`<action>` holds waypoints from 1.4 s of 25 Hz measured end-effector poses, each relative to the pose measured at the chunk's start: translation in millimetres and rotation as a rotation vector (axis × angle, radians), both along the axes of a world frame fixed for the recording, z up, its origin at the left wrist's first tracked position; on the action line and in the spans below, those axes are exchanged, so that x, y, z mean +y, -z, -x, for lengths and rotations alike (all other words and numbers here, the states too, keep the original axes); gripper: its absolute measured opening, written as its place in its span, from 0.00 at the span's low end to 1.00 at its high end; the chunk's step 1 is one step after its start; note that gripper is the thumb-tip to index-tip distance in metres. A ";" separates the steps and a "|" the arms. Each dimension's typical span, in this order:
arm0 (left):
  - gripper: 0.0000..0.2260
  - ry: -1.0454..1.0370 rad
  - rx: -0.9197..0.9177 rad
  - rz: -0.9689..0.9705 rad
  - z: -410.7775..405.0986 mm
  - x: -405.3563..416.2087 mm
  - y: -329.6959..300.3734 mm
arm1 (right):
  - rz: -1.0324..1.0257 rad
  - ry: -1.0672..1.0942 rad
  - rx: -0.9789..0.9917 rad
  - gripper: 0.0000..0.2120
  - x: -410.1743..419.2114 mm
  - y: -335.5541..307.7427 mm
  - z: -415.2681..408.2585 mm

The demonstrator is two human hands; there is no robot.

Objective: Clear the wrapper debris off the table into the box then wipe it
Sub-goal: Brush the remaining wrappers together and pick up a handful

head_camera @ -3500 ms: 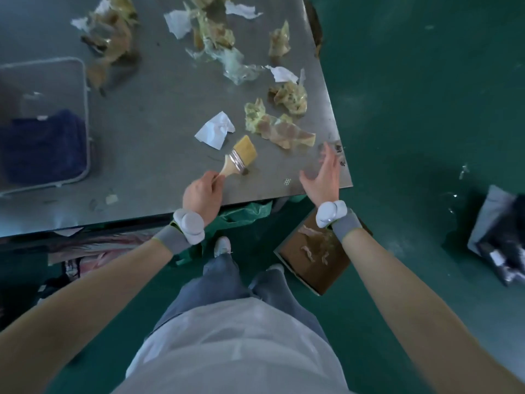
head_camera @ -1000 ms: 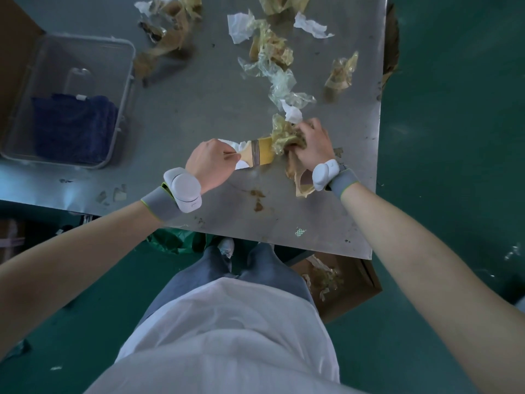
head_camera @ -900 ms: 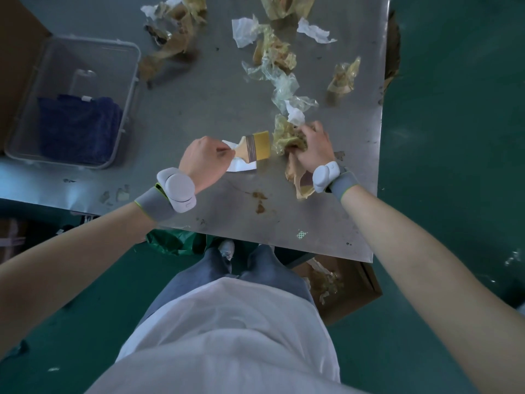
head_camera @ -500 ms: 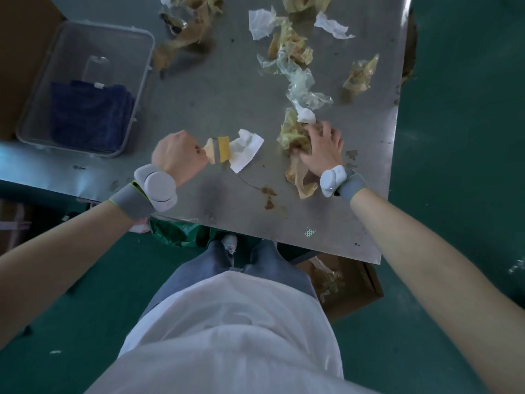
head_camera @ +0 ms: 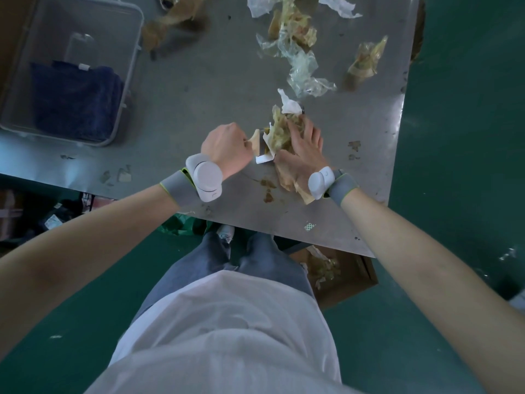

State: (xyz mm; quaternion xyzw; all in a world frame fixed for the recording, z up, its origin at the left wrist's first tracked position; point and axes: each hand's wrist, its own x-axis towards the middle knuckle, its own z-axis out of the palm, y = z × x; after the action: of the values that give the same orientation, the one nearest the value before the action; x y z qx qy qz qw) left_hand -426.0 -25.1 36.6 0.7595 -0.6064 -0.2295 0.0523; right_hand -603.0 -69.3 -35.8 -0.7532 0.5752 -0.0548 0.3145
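Left hand (head_camera: 227, 150) is clenched on a wooden-handled paintbrush (head_camera: 257, 139), pressed against a yellowish crumpled wrapper heap (head_camera: 279, 132). Right hand (head_camera: 302, 150) lies splayed over it, apparently pinning. Brown cardboard box (head_camera: 348, 282) sits below the table's corner; a hasty drag risks scraps missing it.

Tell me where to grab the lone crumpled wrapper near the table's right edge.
Pinch the crumpled wrapper at its raised upper end, coming from above: it stands bunched, apart from the other debris, with bare table all round it.
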 end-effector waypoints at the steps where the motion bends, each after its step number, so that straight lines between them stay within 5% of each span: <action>1: 0.17 -0.004 0.007 -0.004 -0.6 -0.3 1.4 | 0.006 -0.018 0.019 0.41 -0.7 0.5 -0.7; 6: 0.17 -0.002 0.083 -0.031 -12.3 -2.1 3.8 | 0.054 -0.024 0.095 0.46 -3.2 4.8 -9.4; 14: 0.13 -0.033 0.118 -0.017 -29.0 -13.7 -11.4 | 0.089 -0.139 -0.008 0.21 -30.0 -7.5 -0.4; 22: 0.13 -0.097 0.105 0.191 -30.3 -50.6 -27.4 | 0.354 0.279 -0.288 0.22 -44.0 -47.4 47.8; 26: 0.12 -0.152 0.002 0.316 -22.5 -86.6 -37.8 | 0.473 0.442 -0.129 0.23 -91.0 -59.4 74.0; 35: 0.13 -0.062 -0.258 0.171 -12.7 -178.9 -32.4 | 0.196 0.328 -0.068 0.24 -180.1 -38.0 101.3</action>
State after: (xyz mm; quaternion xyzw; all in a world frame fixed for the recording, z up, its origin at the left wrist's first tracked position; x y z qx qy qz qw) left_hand -413.3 -204.0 69.0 0.7938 -0.6017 -0.0758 0.0456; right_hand -704.3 -249.4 2.2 -0.6741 0.6711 -0.1863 0.2458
